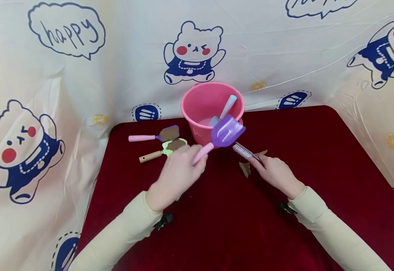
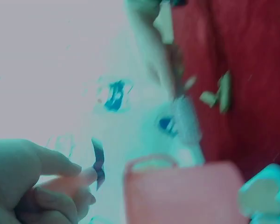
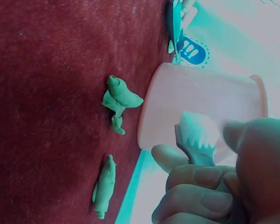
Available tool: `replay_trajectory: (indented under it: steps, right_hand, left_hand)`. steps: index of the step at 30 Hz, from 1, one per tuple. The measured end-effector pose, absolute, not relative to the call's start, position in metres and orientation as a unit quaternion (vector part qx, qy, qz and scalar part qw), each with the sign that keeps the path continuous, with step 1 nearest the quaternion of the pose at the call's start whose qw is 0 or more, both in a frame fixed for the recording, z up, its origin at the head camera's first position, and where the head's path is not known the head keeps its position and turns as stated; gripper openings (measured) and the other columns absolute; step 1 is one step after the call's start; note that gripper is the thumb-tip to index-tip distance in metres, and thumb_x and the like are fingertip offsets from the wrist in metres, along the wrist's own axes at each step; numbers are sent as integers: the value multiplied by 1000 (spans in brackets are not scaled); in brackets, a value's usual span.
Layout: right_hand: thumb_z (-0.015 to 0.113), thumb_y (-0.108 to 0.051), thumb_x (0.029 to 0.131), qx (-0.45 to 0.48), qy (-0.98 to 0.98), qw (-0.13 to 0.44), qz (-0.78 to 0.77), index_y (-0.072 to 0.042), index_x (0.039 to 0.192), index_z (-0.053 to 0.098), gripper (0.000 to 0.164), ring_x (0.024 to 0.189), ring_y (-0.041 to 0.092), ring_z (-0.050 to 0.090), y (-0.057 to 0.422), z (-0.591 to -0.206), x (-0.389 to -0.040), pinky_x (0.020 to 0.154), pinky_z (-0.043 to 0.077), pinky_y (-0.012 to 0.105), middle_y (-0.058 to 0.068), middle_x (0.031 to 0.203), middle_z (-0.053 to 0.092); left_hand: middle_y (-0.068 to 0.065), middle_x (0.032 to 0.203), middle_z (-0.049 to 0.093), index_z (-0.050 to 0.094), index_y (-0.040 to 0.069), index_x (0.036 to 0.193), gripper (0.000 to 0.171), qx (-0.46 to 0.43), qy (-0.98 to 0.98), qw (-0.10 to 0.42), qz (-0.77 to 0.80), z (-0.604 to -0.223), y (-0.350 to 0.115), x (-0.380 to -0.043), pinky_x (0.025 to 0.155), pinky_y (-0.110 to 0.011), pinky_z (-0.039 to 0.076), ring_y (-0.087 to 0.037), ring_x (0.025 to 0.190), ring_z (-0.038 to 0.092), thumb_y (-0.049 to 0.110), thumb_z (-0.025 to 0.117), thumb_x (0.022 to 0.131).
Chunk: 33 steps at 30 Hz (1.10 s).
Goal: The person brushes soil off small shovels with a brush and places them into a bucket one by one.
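In the head view my left hand (image 1: 180, 175) grips the pink handle of a toy shovel with a purple blade (image 1: 227, 131). That blade is raised in front of the rim of a pink bucket (image 1: 200, 133). A light blue shovel (image 1: 229, 106) leans inside the bucket. My right hand (image 1: 278, 173) holds a small brush (image 1: 243, 151), its white bristles toward the bucket. In the right wrist view the brush (image 3: 199, 135) sticks up from curled fingers. Dry curled brown pieces, perhaps leaves or bark (image 1: 245, 169), lie beside and beneath the right hand.
Left of the bucket lie a pink-handled shovel (image 1: 149, 137) and a green one with a wooden-coloured handle (image 1: 153, 155), both showing brown on their blades. A dark red cloth (image 1: 217, 226) covers the table. Printed fabric (image 1: 132, 56) hangs behind and at the sides.
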State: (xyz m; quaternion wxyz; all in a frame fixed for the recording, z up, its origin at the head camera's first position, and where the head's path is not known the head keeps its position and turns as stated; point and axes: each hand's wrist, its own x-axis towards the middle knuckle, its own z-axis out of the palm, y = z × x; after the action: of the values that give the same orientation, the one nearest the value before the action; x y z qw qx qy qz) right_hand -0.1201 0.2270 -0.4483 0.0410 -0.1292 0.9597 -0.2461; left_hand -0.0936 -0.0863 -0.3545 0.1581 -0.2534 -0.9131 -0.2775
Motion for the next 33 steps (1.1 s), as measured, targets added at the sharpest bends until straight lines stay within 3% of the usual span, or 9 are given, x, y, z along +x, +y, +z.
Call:
replay_trajectory:
  steps: [4,11,14,18,21,26,29,33]
  right_hand:
    - [40,-42,113,-110,959,44,-257,-3,108,69,49,56,15,46,230,-447,-118,57,44,35,-1,65,49]
    - [42,-46,112,-101,957,44,-269,-4,118,70,51,54,15,42,230,-450,-115,57,42,34,-2,60,43]
    - [43,-47,111,-98,955,42,-275,-5,110,69,50,52,14,40,229,-451,-114,54,40,34,-3,59,41]
    - [43,-49,111,-93,954,44,-282,-9,97,66,48,50,14,38,230,-452,-111,51,38,33,-3,58,41]
    - [43,-51,110,-87,954,46,-284,-12,86,59,48,50,13,36,231,-453,-108,50,36,32,-3,58,40]
    - [43,-52,110,-82,954,44,-284,-14,81,55,49,50,13,36,232,-455,-108,50,36,32,-3,58,39]
    - [43,-52,110,-80,954,46,-285,-14,81,55,50,50,13,37,233,-456,-108,50,36,32,-3,58,39]
    - [42,-51,111,-83,955,46,-280,-14,80,55,50,50,13,37,235,-456,-109,51,36,32,-3,59,40]
  left_hand:
    - [-9,80,57,72,0,107,17,-222,-921,136,-291,-335,-94,-118,61,-35,53,-24,77,55,10,68,94]
    - [-16,96,54,51,-2,117,26,-176,-937,99,-286,-328,-91,-161,65,-38,56,-28,76,58,10,62,98]
    - [-18,102,51,50,0,114,24,-174,-939,92,-284,-329,-88,-172,66,-39,59,-30,79,61,11,65,99]
    - [-19,114,48,54,3,110,16,-180,-932,70,-307,-333,-84,-183,74,-39,61,-28,99,69,9,65,101]
    - [-17,115,50,54,4,109,14,-178,-925,58,-331,-337,-82,-189,77,-37,60,-24,112,65,6,65,101]
    - [-17,108,55,54,0,122,26,-165,-925,80,-333,-341,-79,-199,78,-42,59,-29,105,56,5,66,100]
    - [-21,114,56,54,0,134,37,-160,-923,93,-338,-346,-78,-204,85,-45,60,-33,107,58,4,67,99]
    - [-23,121,57,58,1,135,36,-152,-915,118,-354,-353,-80,-205,88,-44,58,-33,106,60,7,67,101]
